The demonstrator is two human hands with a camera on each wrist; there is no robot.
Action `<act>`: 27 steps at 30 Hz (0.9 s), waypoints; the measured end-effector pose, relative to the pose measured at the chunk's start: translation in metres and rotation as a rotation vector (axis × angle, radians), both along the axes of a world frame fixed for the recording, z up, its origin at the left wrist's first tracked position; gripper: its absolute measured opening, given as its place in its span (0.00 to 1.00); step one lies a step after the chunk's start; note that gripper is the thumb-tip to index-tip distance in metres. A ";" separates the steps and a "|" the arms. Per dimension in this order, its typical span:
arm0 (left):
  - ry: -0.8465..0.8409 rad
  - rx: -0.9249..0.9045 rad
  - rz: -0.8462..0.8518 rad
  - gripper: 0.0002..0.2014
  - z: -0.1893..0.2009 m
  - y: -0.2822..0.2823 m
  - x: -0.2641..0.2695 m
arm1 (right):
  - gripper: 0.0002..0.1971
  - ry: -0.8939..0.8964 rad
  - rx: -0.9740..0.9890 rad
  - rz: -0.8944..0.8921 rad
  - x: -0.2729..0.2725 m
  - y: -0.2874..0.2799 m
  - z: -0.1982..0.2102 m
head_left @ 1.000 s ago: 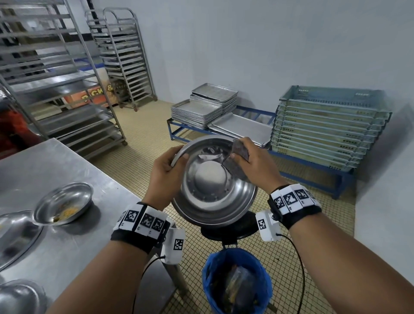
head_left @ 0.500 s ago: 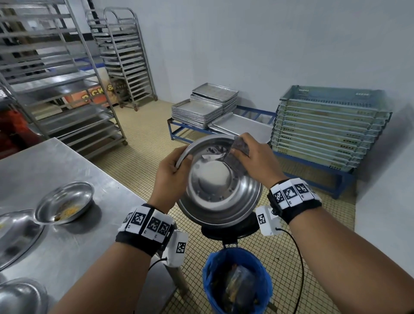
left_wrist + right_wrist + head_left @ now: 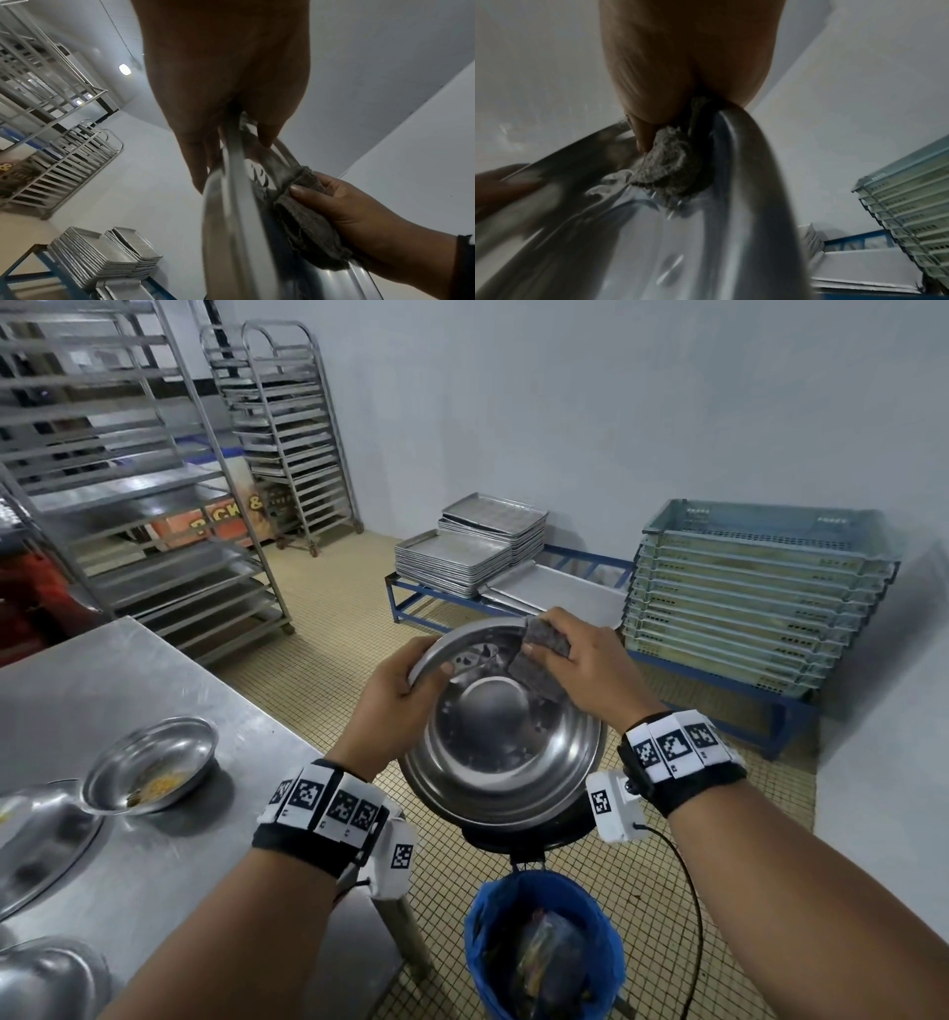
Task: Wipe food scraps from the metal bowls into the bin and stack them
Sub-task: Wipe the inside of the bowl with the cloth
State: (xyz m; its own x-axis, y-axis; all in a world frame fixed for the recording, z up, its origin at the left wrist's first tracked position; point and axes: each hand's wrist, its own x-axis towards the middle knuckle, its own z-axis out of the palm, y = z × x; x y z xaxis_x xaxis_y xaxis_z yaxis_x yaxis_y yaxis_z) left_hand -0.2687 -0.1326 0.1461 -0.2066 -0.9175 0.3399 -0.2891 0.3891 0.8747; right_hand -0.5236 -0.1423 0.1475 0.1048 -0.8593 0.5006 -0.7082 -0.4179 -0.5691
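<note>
A large metal bowl [image 3: 503,742] is held tilted toward me, above a blue-lined bin [image 3: 544,952] on the floor. My left hand [image 3: 405,690] grips its left rim, thumb inside; the left wrist view shows the rim [image 3: 233,162] pinched between thumb and fingers. My right hand [image 3: 575,660] holds a grey cloth [image 3: 539,660] folded over the bowl's upper right rim. In the right wrist view the cloth [image 3: 670,168] presses on the inner wall. A smaller bowl [image 3: 149,773] with yellow scraps sits on the steel table [image 3: 154,690].
Two more metal bowls [image 3: 36,834] [image 3: 46,983] lie at the table's left edge. A black stool [image 3: 529,834] stands under the held bowl. Tray racks [image 3: 128,469] stand at the left, stacked trays [image 3: 472,546] and crates [image 3: 760,588] along the far wall.
The bowl has tilted a little more and shifted slightly right. My right hand slid the cloth up along the upper right rim. My left hand keeps its grip.
</note>
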 end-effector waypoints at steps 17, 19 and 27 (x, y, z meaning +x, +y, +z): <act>0.189 -0.028 0.104 0.09 0.005 0.001 -0.003 | 0.12 -0.066 -0.046 -0.001 0.005 -0.002 0.009; 0.313 -0.008 0.134 0.09 0.005 0.001 -0.003 | 0.11 -0.154 -0.031 -0.060 0.004 -0.003 0.001; 0.230 -0.030 0.089 0.09 -0.002 0.004 0.000 | 0.10 -0.167 -0.011 -0.088 -0.005 -0.005 -0.003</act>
State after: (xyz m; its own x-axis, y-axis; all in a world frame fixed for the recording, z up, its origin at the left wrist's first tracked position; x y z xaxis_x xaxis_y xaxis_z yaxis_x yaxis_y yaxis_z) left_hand -0.2684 -0.1290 0.1440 -0.0395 -0.9173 0.3963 -0.1179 0.3981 0.9097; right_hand -0.5284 -0.1469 0.1442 -0.0560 -0.8558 0.5143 -0.6382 -0.3655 -0.6776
